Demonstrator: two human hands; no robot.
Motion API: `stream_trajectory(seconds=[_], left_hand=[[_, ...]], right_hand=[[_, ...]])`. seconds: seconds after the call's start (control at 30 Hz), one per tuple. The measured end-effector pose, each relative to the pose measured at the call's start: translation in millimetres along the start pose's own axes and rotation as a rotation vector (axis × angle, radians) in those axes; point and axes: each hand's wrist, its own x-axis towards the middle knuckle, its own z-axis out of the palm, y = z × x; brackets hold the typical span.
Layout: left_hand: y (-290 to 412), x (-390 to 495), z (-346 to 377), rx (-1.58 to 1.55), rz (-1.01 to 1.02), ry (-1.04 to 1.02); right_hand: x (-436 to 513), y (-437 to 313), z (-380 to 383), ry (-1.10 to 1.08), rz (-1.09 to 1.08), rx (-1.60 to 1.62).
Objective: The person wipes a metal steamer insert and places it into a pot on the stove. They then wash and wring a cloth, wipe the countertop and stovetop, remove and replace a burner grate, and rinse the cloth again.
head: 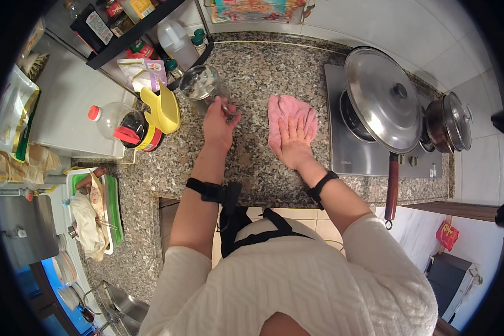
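My right hand [294, 140] lies flat with spread fingers on a pink cloth [296, 110], which rests on the speckled granite countertop [252, 75], left of the gas stove. Further left, my left hand [219, 124] is at a clear lidded jar [200, 84], its fingers curled round what looks like the jar's handle or near side. The jar is near the shelf's foot; whether it stands on the counter or is lifted, I cannot tell. A yellow plastic scoop-like holder [164, 109] and a dark sauce bottle with a red cap [132, 132] stand left of the jar.
A wok with a domed metal lid [382, 101] sits on the stove [348, 161], its wooden handle [391, 189] reaching past the counter edge. A pot [445, 122] is beyond it. A black spice rack [134, 35] with bottles rises upper left. A green-and-white basket [116, 210] is at left.
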Motion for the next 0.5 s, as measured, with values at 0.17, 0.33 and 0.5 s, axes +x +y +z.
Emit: stream_trajectory(seconds=[0.17, 0.33, 0.5], left_hand=[[-6, -4, -20, 0.185, 0.240, 0.190], [4, -2, -33, 0.281, 0.344, 0.114], [26, 4, -26, 0.415, 0.405, 0.039]], right_hand=[[-7, 0, 2, 0.054, -0.030, 0.015], [-11, -3, -2, 0.046, -0.023, 0.045], [-11, -3, -3, 0.058, -0.034, 0.017]])
